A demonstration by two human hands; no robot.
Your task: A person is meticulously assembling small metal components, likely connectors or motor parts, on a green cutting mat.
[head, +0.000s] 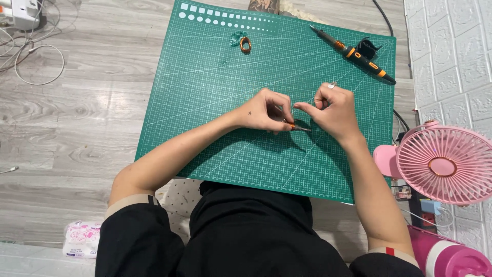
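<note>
Near the middle of the green cutting mat, the left hand pinches small orange pliers. The right hand is curled tight, pinching something too small to tell.

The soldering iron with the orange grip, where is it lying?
In the head view, the soldering iron lies slanted on the far right corner of the green cutting mat, beyond the right hand, untouched.
</note>
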